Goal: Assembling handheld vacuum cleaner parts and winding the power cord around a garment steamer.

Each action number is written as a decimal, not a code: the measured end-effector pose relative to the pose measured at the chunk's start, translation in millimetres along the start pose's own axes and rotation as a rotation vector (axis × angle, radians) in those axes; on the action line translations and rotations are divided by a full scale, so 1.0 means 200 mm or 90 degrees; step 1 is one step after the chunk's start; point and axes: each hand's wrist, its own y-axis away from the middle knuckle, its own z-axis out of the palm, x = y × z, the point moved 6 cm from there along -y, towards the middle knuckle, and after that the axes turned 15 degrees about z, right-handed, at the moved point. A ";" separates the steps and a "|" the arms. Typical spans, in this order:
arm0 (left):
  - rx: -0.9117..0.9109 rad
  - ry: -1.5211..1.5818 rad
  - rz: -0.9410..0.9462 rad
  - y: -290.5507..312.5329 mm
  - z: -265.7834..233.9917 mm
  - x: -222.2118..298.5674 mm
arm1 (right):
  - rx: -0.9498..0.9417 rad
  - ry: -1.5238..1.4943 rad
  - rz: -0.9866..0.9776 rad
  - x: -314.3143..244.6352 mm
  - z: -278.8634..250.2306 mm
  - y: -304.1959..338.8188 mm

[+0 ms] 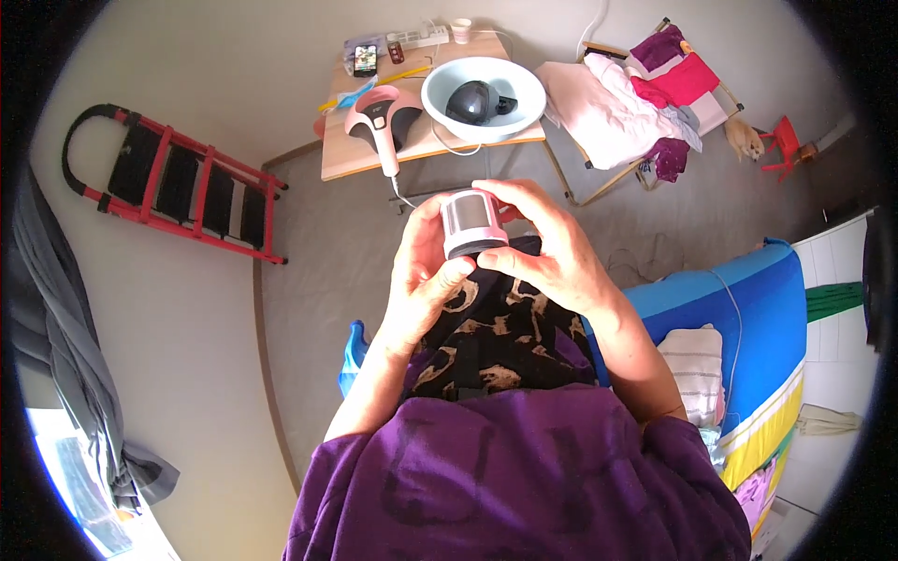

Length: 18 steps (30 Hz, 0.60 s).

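In front of my lap, both hands hold a small pink-and-white cylindrical part (pixel 470 217) with grey panels and a dark base. My left hand (pixel 418 257) wraps its left side, thumb near the base. My right hand (pixel 550 248) grips the other side, fingers over the top and thumb low at the front. Beyond them, a pink-and-white handheld appliance (pixel 383 136) with a cord lies on the wooden table (pixel 351 166). Beside it, a pale blue basin (pixel 526 82) contains a black rounded piece (pixel 468 101). The part's exact kind is unclear.
A phone (pixel 365 62), a power strip (pixel 426 38) and a paper cup (pixel 461 32) sit at the table's back. Clothes (pixel 599 107) cover a frame to its right. A red stepladder (pixel 196 187) leans at left; a dog (pixel 744 138) lies near a red stool (pixel 784 145). A bed (pixel 776 309) stands right.
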 end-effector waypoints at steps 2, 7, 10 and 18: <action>0.008 0.005 0.001 0.00 0.00 0.00 | 0.010 0.018 -0.010 -0.02 0.00 0.01; 0.010 -0.027 0.022 0.01 0.01 0.03 | 0.054 0.080 -0.071 -0.09 0.00 0.04; 0.019 -0.030 0.030 0.03 0.01 0.03 | 0.084 0.091 -0.075 -0.08 0.01 0.05; 0.029 -0.092 0.027 0.02 0.00 0.01 | 0.143 0.018 -0.065 0.00 0.04 0.06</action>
